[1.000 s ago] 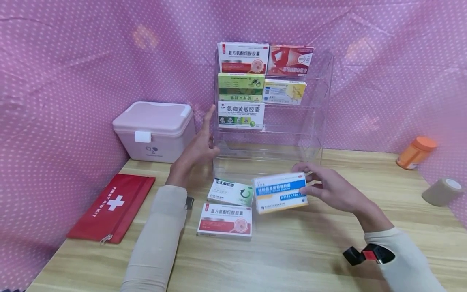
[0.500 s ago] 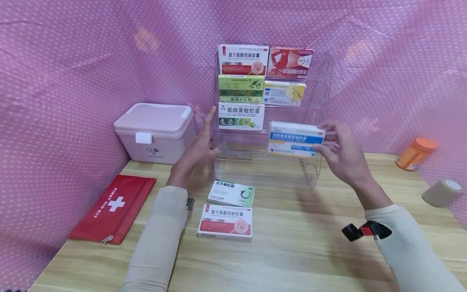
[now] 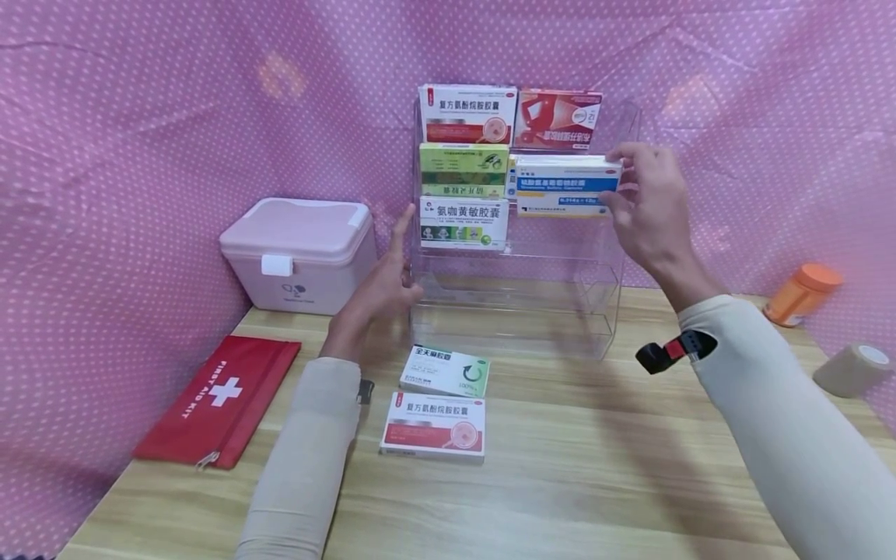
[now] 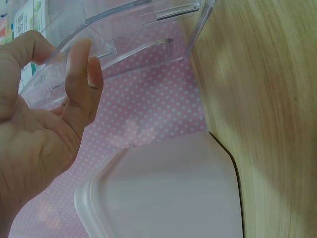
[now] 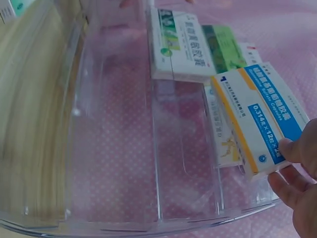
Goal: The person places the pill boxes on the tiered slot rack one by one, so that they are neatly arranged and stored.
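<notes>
My right hand [image 3: 654, 206] pinches a white, blue and orange medicine box [image 3: 567, 187] by its right end. The box is in front of the clear acrylic rack [image 3: 532, 272] and overlaps the yellow-and-white box [image 5: 223, 131], which is mostly hidden in the head view. My left hand [image 3: 381, 288] is at the rack's left side, index finger pointing up along the edge; in the left wrist view its fingers [image 4: 79, 74] are bent at the clear plastic. On the rack sit a red-and-white box [image 3: 467, 115], a red box [image 3: 558, 119], a green box [image 3: 463, 171] and a white-green box [image 3: 463, 223].
On the wooden table [image 3: 560, 482] lie a white-green box [image 3: 444, 371] and another red-and-white box [image 3: 434, 424]. A pink lidded case [image 3: 301, 257] and a red first aid pouch [image 3: 220, 400] are at left. An orange-capped bottle [image 3: 803, 295] and a beige roll [image 3: 850, 371] stand at right.
My right hand has lifted the blue-and-white medicine box from low over the table up to the rack's middle tiers. My left hand has stayed at the rack's side.
</notes>
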The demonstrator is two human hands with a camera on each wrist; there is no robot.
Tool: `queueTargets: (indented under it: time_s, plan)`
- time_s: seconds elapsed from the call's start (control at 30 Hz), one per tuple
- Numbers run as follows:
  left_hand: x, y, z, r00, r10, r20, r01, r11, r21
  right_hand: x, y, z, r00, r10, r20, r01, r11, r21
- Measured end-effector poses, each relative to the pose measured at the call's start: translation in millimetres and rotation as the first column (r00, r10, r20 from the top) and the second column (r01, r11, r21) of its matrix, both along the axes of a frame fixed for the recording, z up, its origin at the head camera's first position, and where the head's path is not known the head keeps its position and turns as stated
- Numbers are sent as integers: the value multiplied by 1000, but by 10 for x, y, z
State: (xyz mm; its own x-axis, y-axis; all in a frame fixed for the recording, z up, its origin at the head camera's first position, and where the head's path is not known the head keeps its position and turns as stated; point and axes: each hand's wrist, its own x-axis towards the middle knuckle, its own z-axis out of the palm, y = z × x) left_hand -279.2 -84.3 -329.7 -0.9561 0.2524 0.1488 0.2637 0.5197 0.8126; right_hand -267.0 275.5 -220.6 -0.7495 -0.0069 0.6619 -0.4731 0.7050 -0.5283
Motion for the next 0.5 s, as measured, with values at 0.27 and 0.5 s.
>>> queueTargets:
  time_s: [0.27, 0.5]
  plan:
    - [16, 9, 7, 1000, 11, 8, -11, 1000, -13, -168, 42, -72, 998, -36, 57, 35, 999, 28]
    - [26, -1, 22, 1000, 2, 13, -2, 1000, -6, -183, 137, -97, 996, -57, 68, 54, 997, 49]
